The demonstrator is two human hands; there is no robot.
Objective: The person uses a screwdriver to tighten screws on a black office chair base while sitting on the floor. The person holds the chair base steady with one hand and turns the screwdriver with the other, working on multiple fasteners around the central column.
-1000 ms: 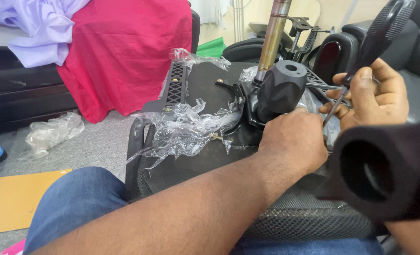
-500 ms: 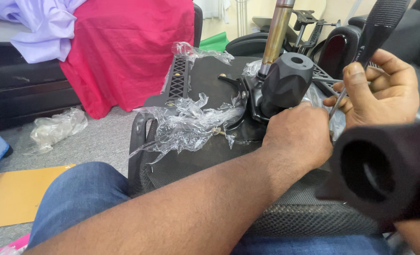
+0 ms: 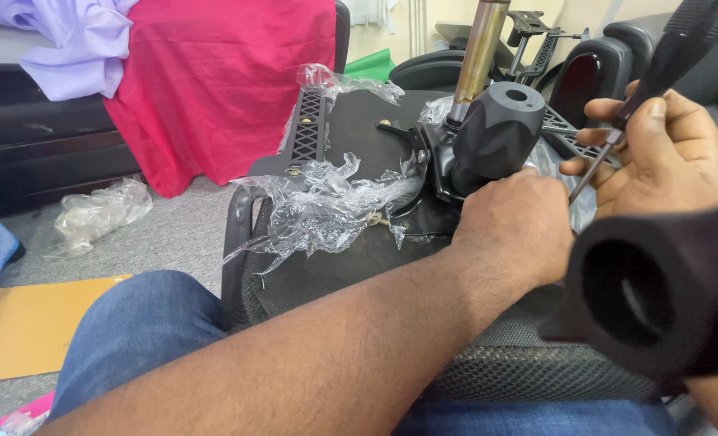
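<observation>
The fingers of the left hand [image 3: 514, 230], right of centre, curl out of sight behind its knuckles, so what they press on is hidden. A blurred black tube [image 3: 658, 295] at lower right covers the right wrist and part of the chair seat [image 3: 359, 258]. The screwdriver [image 3: 654, 77] in the right hand [image 3: 658, 153] has its handle cut off by the upper right edge, and its tip vanishes behind the left hand. The metal post [image 3: 478, 52] runs off the top edge. Crumpled clear plastic wrap [image 3: 327, 206] veils small fittings at centre.
</observation>
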